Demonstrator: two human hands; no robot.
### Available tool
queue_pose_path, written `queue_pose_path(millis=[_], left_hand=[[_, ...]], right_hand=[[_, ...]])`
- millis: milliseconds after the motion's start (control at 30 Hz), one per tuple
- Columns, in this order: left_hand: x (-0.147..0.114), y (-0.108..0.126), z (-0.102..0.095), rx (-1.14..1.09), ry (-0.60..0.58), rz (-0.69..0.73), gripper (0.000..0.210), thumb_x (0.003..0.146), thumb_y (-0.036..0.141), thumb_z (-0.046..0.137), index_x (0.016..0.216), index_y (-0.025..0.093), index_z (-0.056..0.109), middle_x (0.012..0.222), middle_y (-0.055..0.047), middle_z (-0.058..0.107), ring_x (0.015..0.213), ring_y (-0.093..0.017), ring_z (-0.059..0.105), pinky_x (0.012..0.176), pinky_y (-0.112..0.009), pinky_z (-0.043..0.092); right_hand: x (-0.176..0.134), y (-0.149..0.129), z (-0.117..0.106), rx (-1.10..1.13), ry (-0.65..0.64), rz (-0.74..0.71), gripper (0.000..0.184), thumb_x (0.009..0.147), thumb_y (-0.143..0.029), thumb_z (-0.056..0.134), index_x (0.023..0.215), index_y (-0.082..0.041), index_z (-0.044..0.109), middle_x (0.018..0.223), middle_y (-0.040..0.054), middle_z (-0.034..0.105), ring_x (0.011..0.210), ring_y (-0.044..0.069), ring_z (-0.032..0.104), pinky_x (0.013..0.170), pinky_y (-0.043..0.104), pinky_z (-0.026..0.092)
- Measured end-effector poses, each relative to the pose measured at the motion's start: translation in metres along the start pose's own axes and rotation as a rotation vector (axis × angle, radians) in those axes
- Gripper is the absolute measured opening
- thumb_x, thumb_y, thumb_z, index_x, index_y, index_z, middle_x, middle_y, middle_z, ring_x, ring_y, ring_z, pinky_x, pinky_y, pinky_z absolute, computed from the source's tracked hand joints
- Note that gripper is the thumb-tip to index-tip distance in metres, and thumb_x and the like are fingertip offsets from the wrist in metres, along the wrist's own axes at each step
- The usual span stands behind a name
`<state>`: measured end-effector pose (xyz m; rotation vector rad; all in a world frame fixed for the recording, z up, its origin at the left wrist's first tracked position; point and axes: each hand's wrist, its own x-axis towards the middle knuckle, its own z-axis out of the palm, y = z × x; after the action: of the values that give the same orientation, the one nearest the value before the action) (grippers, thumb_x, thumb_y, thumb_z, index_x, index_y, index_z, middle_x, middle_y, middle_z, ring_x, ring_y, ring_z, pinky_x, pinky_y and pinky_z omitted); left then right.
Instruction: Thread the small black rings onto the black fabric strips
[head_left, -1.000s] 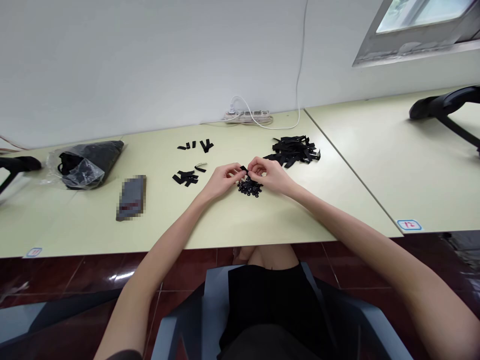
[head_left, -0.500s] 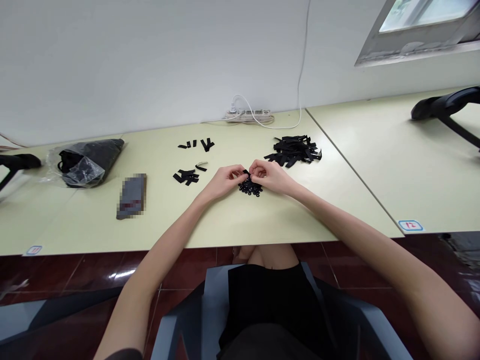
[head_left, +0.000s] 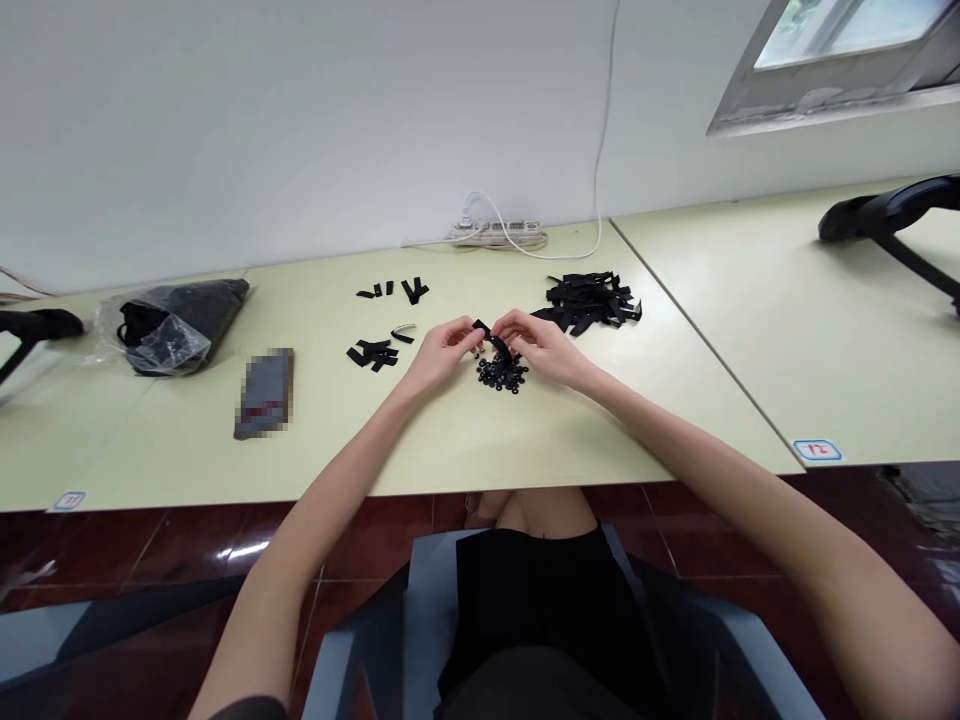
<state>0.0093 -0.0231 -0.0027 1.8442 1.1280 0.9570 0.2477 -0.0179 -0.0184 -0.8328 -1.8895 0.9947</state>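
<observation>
- Pinching the upper end of a black fabric strip (head_left: 501, 348) between the thumb and fingers of the left hand (head_left: 442, 352).
- Pinching the same strip farther along with the fingers of the right hand (head_left: 546, 350), hiding part of it.
- Holding the strip between both hands, bent downward, just over a heap of small black rings (head_left: 501, 376) on the pale yellow-green table (head_left: 450, 440); cannot tell whether touching the heap.
- See a larger pile of black strips (head_left: 591, 298) just beyond the right hand.
- Find a smaller cluster of black strips (head_left: 373, 354) to the left of the left hand, near a curved strip (head_left: 403, 335).
- Farther back, note short black pieces (head_left: 415, 291) laid apart from that cluster.
- Farther left, find a pixelated flat object (head_left: 264, 393) and a clear plastic bag (head_left: 184, 325) with black contents.
- Against the wall, see a white power strip (head_left: 499, 234).
</observation>
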Motion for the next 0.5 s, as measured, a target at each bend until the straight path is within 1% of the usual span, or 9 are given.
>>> queue_pose_path(millis=[67,133,267,367,500], left_hand=[[0.002,-0.002,0.000,-0.043,0.017,0.002,0.037,0.103,0.056,0.071,0.087,0.022,0.069,0.091,-0.005,0.074,0.092,-0.022,0.067,0.097,-0.038,0.052],[0.004,-0.005,-0.001,-0.083,0.029,0.001,0.039,0.101,0.058,0.072,0.087,0.022,0.070,0.091,-0.005,0.074,0.091,-0.022,0.068,0.098,-0.039,0.053],[0.009,-0.012,-0.003,-0.128,0.041,-0.034,0.043,0.098,0.064,0.073,0.088,0.022,0.070,0.092,-0.006,0.074,0.088,-0.021,0.066,0.092,-0.038,0.054],[0.010,-0.016,-0.004,-0.157,0.046,-0.044,0.042,0.099,0.063,0.072,0.089,0.022,0.071,0.096,-0.006,0.075,0.089,-0.019,0.066,0.089,-0.036,0.053],[0.009,-0.016,-0.004,-0.177,0.044,-0.054,0.043,0.100,0.063,0.072,0.089,0.023,0.070,0.097,-0.005,0.075,0.090,-0.019,0.067,0.088,-0.035,0.054]], right_hand=[[0.000,0.001,-0.001,-0.019,0.027,-0.016,0.020,0.099,-0.032,0.059,0.110,-0.024,0.073,0.113,0.0077,0.083,0.108,0.025,0.077,0.096,0.042,0.060],[0.000,0.000,-0.001,-0.013,0.032,-0.023,0.020,0.101,-0.036,0.063,0.111,-0.024,0.076,0.114,0.0081,0.084,0.108,0.025,0.078,0.099,0.044,0.062],[-0.001,-0.003,-0.001,0.031,0.039,-0.035,0.023,0.098,-0.042,0.075,0.114,-0.026,0.078,0.116,0.0077,0.085,0.104,0.026,0.080,0.104,0.048,0.066],[-0.001,-0.002,-0.001,0.041,0.046,-0.055,0.023,0.098,-0.042,0.077,0.114,-0.026,0.078,0.116,0.0076,0.086,0.104,0.025,0.080,0.108,0.048,0.066],[-0.002,-0.004,-0.001,0.010,0.056,-0.066,0.023,0.098,-0.042,0.078,0.116,-0.027,0.079,0.114,0.0071,0.087,0.104,0.025,0.081,0.105,0.048,0.067]])
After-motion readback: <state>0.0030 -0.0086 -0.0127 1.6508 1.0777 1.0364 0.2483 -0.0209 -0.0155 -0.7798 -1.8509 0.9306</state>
